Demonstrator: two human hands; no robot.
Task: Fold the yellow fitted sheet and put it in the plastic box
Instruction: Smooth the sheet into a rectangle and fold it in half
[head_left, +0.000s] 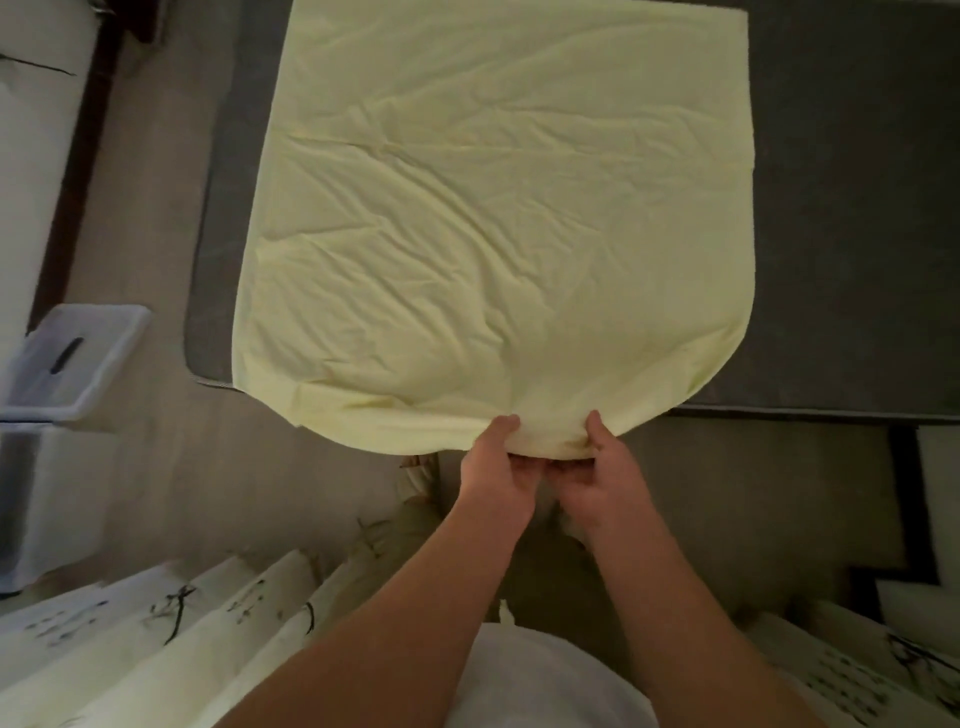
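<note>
- The pale yellow fitted sheet (498, 208) lies spread over a dark grey bed (841, 208) as a broad, roughly square layer, lightly creased.
- Its far edge is straight, and its near corners are rounded and gathered.
- The sheet's near edge hangs just past the foot of the bed, and its left side reaches almost to the bed's left edge. A wide strip of grey shows bare on the right.
- The left hand (496, 467) grips the middle of the near edge, thumb on top of the cloth and fingers curled beneath it.
- The right hand (605, 475) pinches the same edge just beside it, thumb on top and fingers tucked under.
- The two hands sit close together, their fingers meeting below the hem.
- A clear plastic box (36, 499) stands on the beige floor (171, 457) at the far left, well apart from the sheet.
- A translucent white lid (98, 332) with a dark slot sits tilted above the box.
- Pale pleated fabric with dark printed marks (218, 618) runs along the bottom.
</note>
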